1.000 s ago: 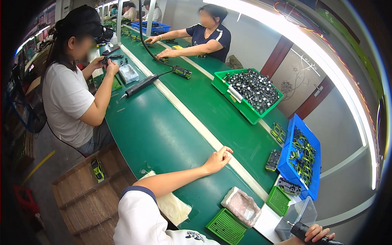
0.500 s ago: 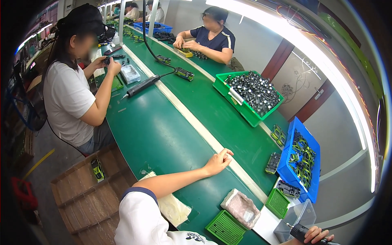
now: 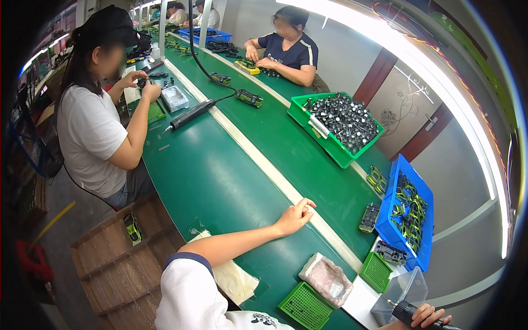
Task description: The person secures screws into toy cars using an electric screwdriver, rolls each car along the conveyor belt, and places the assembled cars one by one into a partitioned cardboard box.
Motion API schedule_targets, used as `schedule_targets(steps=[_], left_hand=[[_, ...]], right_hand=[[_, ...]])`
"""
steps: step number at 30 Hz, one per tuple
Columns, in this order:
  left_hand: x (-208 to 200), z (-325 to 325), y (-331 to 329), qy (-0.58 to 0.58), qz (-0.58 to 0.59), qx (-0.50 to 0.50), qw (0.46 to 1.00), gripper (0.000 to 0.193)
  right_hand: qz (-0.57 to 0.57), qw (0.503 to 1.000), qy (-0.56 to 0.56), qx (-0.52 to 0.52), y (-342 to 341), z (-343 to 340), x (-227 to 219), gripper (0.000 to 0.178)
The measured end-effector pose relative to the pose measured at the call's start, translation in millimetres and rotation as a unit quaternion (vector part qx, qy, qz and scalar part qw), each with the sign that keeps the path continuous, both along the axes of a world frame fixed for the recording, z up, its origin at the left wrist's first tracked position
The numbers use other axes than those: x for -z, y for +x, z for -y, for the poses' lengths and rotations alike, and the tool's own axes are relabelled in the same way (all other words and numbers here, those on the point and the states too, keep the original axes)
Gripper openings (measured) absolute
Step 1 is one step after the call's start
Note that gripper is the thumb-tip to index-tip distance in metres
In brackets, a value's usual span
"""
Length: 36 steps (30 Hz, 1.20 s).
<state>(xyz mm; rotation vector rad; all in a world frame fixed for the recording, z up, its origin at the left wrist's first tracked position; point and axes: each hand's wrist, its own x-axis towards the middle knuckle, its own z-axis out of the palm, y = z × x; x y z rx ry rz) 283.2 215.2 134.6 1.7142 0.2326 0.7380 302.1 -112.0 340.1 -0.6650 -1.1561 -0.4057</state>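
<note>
My left hand (image 3: 296, 218) rests on the white strip along the green workbench (image 3: 220, 181). Its fingers are curled, and whether anything is in them is hidden. At the lower right edge my right hand (image 3: 428, 316) is closed around a black electric screwdriver (image 3: 404, 312), its thin bit pointing left beside a clear plastic box (image 3: 410, 289). Between my hands stand a pinkish-white tray (image 3: 325, 279) with a wrapped look, a green perforated basket (image 3: 306, 308) and a smaller green basket (image 3: 376, 273).
A blue bin (image 3: 410, 212) holds black and yellow-green toy car parts; a green bin (image 3: 344, 126) is heaped with wheel parts. Another screwdriver (image 3: 190, 115) lies on the bench, its cable rising. Two co-workers sit at left and far side. A brown partitioned box (image 3: 124, 264) holds a toy car (image 3: 132, 229).
The far co-worker's hands have shifted over the yellow block on the bench. My own hands stay where they were; the whole view has shifted very slightly.
</note>
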Motion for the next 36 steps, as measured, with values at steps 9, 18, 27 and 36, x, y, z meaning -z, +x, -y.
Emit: schedule_targets(steps=[9,18,27,36], left_hand=[[4,0,3,-0.001,0.003,0.0,1.0,0.02],[3,1,-2,0.005,0.0,-0.002,1.0,0.021],[-6,2,3,-0.003,-0.012,0.012,1.0,0.022],[-12,2,13,0.079,-0.017,-0.004,0.997,0.017]], right_hand=[[-0.005,1.0,0.003,0.009,0,-4,-2,0.031],[-0.002,1.0,-0.013,-0.003,-2,1,-1,0.031],[-0.035,0.999,0.019,0.003,-10,22,-4,0.033],[-0.145,0.932,0.199,0.265,9,35,-17,0.037]])
